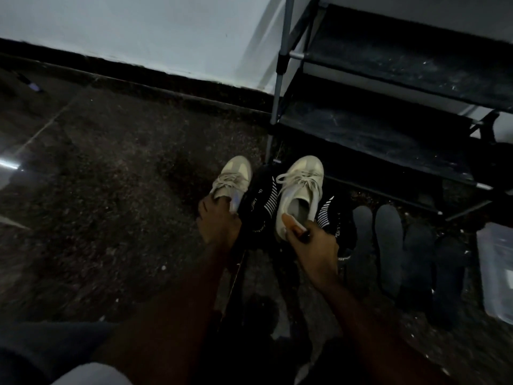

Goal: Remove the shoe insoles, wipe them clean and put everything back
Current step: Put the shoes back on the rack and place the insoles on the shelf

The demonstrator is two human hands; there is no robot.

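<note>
Now L hand (219,220) grips left sneaker (231,176) at its heel, R hand (315,241) pinches right sneaker (301,184) heel, toes pointing away; dark insoles (388,245) lie rightward, nearer R hand.

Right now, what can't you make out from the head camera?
Head view:
Inside the left sneaker: covered by the left hand.
Black sport shoes: largely behind the right sneaker and right hand.
Dark insoles: too dim to count.
Plastic container: cut off by the right edge.
</note>
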